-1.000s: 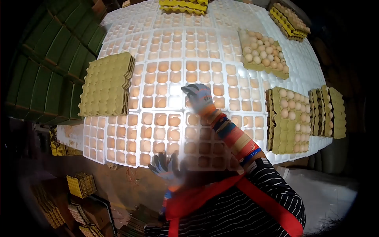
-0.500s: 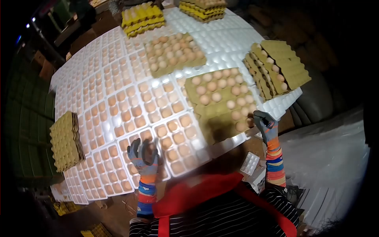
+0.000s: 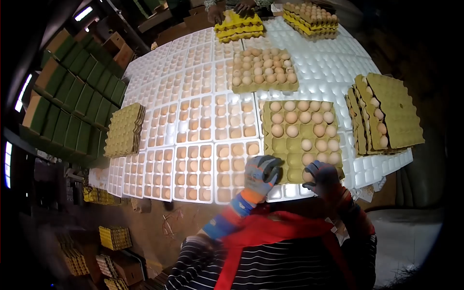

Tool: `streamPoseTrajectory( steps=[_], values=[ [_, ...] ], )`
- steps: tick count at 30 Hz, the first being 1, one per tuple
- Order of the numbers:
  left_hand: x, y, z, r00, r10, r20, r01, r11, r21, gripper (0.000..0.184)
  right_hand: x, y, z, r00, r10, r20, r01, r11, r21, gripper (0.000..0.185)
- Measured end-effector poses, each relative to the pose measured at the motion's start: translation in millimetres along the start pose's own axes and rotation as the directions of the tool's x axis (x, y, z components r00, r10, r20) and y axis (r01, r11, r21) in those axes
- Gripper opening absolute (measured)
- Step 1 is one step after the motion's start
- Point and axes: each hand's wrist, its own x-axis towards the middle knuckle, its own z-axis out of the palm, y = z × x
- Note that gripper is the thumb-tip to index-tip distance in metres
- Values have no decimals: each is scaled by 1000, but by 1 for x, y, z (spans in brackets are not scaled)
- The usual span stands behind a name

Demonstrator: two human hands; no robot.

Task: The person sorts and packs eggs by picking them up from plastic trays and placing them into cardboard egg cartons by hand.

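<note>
My left hand [image 3: 262, 172], in a grey glove with dark fingertips, is at the front left edge of a pulp egg tray [image 3: 286, 161]. Its fingers are curled, and what they hold, if anything, is hidden. At the tray's front right my right hand [image 3: 325, 177], gloved too, has its fingers closed around a pale brown egg [image 3: 307, 176], which is still low at the tray's cells. More eggs [image 3: 321, 145] fill the back rows and right side; several cells at the front left are bare. Left of the tray lies a clear-white plastic egg tray [image 3: 215, 166] with eggs in its cells.
A second pulp tray of eggs [image 3: 265, 72] sits farther back. Stacked pulp trays stand at right [image 3: 394, 111] and left [image 3: 124, 129]. Yellow trays [image 3: 239, 29] are at the far edge, under another person's gloved hands [image 3: 244, 8]. Green boxes [image 3: 72, 96] are piled at left.
The view has swung left. My left hand has moved right, from over the plastic trays to the pulp tray. My right hand has come in over its front edge. Another person's hands now show.
</note>
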Motion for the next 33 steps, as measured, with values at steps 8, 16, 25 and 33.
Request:
streamPoseTrajectory(
  steps=[8,16,25,33],
  values=[
    [38,36,29,954,92,285,-140,979,149,43,-27,60,-42,903,424,-63,-28,206,978,21],
    [46,34,78,890,-5,455,-47,994,103,39,-30,20,-9,944,222,243,-137,936,-323,41],
    [92,5,54,887,-204,415,308,930,-201,21,-43,65,-48,918,373,137,-280,361,889,50],
    [96,25,73,852,-240,465,312,947,-83,43,10,37,-27,961,265,85,-180,825,-536,36]
  ],
)
